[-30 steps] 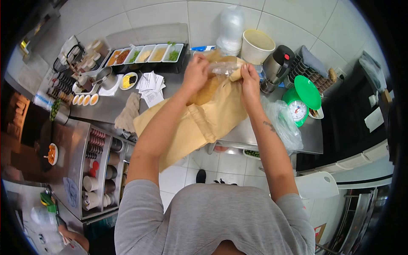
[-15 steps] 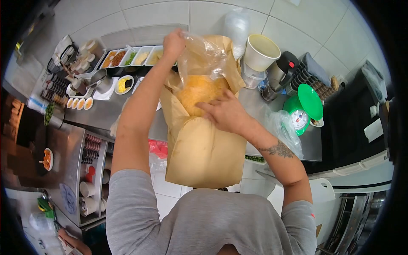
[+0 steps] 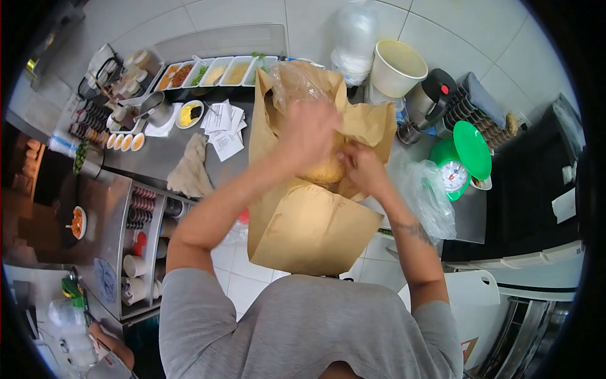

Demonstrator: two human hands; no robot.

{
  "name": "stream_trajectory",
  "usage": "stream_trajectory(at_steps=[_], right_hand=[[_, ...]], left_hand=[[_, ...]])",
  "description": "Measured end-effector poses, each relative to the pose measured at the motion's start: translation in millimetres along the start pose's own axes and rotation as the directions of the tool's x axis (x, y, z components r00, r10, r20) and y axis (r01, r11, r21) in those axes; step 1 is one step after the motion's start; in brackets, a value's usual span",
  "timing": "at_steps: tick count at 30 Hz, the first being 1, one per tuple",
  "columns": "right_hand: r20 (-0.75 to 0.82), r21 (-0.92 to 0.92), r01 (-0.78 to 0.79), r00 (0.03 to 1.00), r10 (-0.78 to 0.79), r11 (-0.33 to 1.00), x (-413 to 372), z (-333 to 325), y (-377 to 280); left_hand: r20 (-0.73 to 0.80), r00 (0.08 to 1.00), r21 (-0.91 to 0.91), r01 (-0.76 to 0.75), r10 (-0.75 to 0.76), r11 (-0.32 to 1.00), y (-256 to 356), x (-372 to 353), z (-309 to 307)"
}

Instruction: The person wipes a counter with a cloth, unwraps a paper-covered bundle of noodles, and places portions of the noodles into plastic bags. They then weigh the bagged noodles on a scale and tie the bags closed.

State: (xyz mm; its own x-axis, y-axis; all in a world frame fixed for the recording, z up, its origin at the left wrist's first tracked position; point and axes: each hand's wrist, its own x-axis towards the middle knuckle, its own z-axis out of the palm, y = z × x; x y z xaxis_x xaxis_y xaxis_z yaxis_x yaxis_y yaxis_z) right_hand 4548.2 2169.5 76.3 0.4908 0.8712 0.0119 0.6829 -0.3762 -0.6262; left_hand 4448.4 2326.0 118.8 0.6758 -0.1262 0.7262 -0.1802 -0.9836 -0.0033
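Note:
A large brown paper sack (image 3: 303, 221) stands open in front of me at the counter's edge. Inside it sits a clear plastic bag (image 3: 295, 83) holding golden-yellow crumbly stuff (image 3: 323, 172). Over the sack's mouth is my left hand (image 3: 310, 134), smeared by motion, so its fingers cannot be read. My right hand (image 3: 366, 169) is at the right side of the opening, its fingers bent and closed at the plastic bag's edge beside the yellow contents. The forearm and left hand hide part of the sack's inside.
Trays of toppings (image 3: 214, 72) line the back left. Papers (image 3: 224, 129) and a cloth glove (image 3: 191, 169) lie left of the sack. At right are a white bucket (image 3: 396, 68), a thermos jug (image 3: 430, 98), a green scale (image 3: 456, 165) and a clear bag (image 3: 429, 199).
My left hand has come down from the raised plastic to the sack's mouth. My right hand has shifted right, off the yellow contents. The plastic has dropped, and the sack's right flap has spread outward.

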Motion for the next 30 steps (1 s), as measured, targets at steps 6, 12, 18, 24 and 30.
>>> stream_trajectory(at_steps=[6,12,18,24,30], right_hand=[[-0.152,-0.108,0.252,0.952,-0.267,0.962,98.6,-11.1,7.2],[-0.030,-0.291,-0.040,0.999,0.033,0.956,156.7,-5.3,-7.7],[-0.137,-0.169,-0.084,0.989,0.061,0.982,183.2,15.4,43.0],[0.024,-0.091,-0.068,0.997,0.071,0.994,166.1,-0.4,25.5],[-0.055,-0.189,-0.027,0.998,0.017,0.982,80.9,8.5,-6.7]], left_hand=[[0.818,0.496,0.025,0.476,-0.292,0.879,49.3,-116.7,-54.6],[0.604,-0.103,0.652,0.635,-0.791,0.415,-29.1,-168.4,-92.2],[0.584,0.015,0.734,0.418,-0.812,0.535,-35.4,-217.4,-82.1],[0.693,0.276,0.486,0.503,-0.666,0.714,-42.0,-147.2,-100.4],[0.384,0.711,0.167,0.575,-0.590,0.801,-51.0,-26.8,-7.1]])
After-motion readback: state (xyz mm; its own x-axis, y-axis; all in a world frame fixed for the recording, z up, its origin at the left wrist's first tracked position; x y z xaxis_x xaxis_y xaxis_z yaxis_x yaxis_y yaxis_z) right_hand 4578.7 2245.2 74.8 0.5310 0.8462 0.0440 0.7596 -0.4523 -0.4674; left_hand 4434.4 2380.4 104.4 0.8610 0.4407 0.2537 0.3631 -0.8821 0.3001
